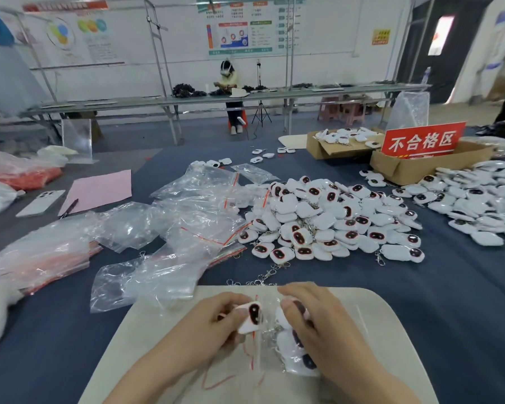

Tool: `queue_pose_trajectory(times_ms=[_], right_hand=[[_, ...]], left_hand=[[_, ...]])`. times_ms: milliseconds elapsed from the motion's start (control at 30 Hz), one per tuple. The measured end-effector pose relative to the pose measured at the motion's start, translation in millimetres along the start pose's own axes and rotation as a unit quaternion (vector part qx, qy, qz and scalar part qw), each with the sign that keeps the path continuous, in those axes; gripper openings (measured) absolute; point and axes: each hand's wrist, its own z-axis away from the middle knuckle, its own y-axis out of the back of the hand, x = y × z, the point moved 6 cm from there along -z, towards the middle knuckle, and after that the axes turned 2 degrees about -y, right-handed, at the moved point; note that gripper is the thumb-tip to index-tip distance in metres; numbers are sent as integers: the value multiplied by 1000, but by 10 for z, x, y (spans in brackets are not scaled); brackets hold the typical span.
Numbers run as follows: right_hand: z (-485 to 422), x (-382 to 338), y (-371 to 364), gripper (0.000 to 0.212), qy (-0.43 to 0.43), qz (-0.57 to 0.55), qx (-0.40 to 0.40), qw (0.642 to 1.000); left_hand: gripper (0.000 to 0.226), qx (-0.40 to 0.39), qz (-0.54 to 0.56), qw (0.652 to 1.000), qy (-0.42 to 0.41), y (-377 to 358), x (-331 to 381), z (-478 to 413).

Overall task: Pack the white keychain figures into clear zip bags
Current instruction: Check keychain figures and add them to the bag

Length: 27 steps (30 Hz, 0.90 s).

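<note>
My left hand [216,325] pinches a white keychain figure [250,317] with a dark red-rimmed face, at the mouth of a clear zip bag [270,342] lying on a beige board [370,322]. My right hand [312,325] grips the bag from the right, over several white figures [296,357] inside it. A big heap of white keychain figures [327,220] lies on the blue table beyond the board. Loose clear zip bags [187,228] with red seal strips sprawl to the left.
More figures [473,199] spread along the right edge beside a cardboard box [403,170] with a red sign [423,139]. Another box [333,147] holds figures. A phone [41,202], pink paper [99,189] and pen lie far left. A person [231,83] sits at a far bench.
</note>
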Motion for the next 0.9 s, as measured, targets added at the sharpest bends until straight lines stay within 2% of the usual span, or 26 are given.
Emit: queue_pose_trajectory(times_ms=[67,167,333,433,500,567,733,900], right_hand=[[39,10,-17,22,1,-14,10,1000],[48,38,-45,19,10,-28,10,1000],[24,74,-63,22,23,-28,5,999],[25,68,-58,23,30,-28,2,999],[30,57,-54,24,38,-22,0,999],[46,45,-48,24,49,-9,-1,999],[116,-69,-53,25,89,38,15,995],[81,-23,-82,24,71,18,-14,997]], left_hand=[[10,16,42,998,33,-65,6,-37],[12,44,54,995,65,-151,28,-99],[36,102,30,993,42,-228,158,-106],[23,105,-17,994,11,-310,210,-48],[15,127,-81,989,3,-330,202,-19],[5,149,-98,984,-9,-347,221,0],[14,201,-86,976,-18,-296,204,21],[13,207,-69,975,-29,-288,198,38]])
